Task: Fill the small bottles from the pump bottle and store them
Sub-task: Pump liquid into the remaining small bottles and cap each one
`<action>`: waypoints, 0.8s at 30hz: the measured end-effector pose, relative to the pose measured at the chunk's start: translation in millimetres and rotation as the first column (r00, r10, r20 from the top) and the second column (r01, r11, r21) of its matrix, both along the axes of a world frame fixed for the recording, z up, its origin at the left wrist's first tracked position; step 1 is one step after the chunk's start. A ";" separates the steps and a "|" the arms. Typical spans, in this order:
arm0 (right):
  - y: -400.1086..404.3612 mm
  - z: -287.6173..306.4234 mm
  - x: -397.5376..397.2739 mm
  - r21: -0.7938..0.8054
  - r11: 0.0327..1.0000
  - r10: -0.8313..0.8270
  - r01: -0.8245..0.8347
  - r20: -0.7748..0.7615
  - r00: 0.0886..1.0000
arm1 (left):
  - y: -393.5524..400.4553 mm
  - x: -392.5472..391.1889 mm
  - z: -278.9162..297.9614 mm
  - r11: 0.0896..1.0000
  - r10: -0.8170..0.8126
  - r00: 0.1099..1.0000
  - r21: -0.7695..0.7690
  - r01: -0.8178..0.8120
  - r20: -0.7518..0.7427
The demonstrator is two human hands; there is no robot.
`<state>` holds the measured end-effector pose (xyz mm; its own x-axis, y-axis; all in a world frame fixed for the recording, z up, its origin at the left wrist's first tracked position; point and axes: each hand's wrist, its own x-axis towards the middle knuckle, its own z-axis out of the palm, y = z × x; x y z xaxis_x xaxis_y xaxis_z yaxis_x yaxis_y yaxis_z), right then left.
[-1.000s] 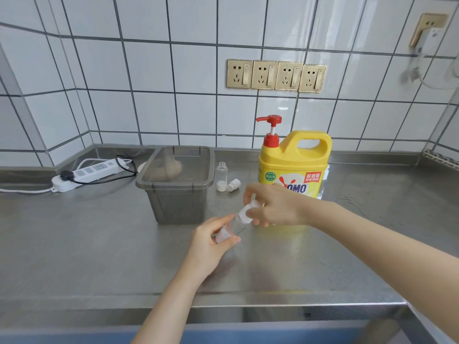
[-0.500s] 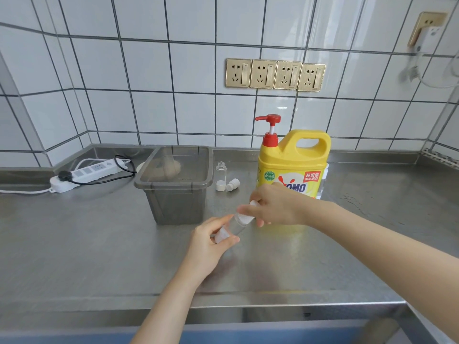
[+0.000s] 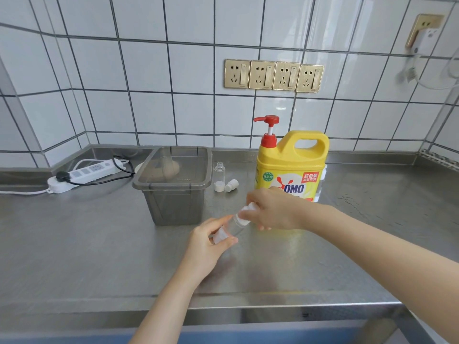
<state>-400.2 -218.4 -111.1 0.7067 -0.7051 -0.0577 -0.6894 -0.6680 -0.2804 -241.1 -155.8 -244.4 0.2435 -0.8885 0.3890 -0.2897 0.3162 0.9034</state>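
Observation:
I hold a small clear bottle [image 3: 234,225] tilted above the steel counter. My left hand [image 3: 207,247] pinches its lower end between thumb and fingers. My right hand [image 3: 272,211] grips the white cap [image 3: 246,211] at its upper end. Behind my right hand stands the yellow pump bottle [image 3: 291,167] with a red pump head. A second small clear bottle [image 3: 219,177] stands uncapped to its left, with its white cap [image 3: 231,185] lying beside it. The grey plastic bin [image 3: 173,184] sits left of that bottle.
A white power strip [image 3: 84,173] with a black plug and cable lies at the back left. Gold wall sockets [image 3: 273,75] are on the tiled wall. The counter's front edge [image 3: 248,305] runs just below my forearms. A clear item is partly hidden behind the pump bottle.
Both hands stay on the small bottle and have barely shifted; my right hand has turned slightly on the cap. Nothing else has moved.

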 end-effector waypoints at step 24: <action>10.7 -25.0 -1.3 0.133 0.980 -0.196 0.148 0.529 0.826 | 5.5 -9.8 10.6 0.919 0.348 0.892 -0.291 -0.265 0.288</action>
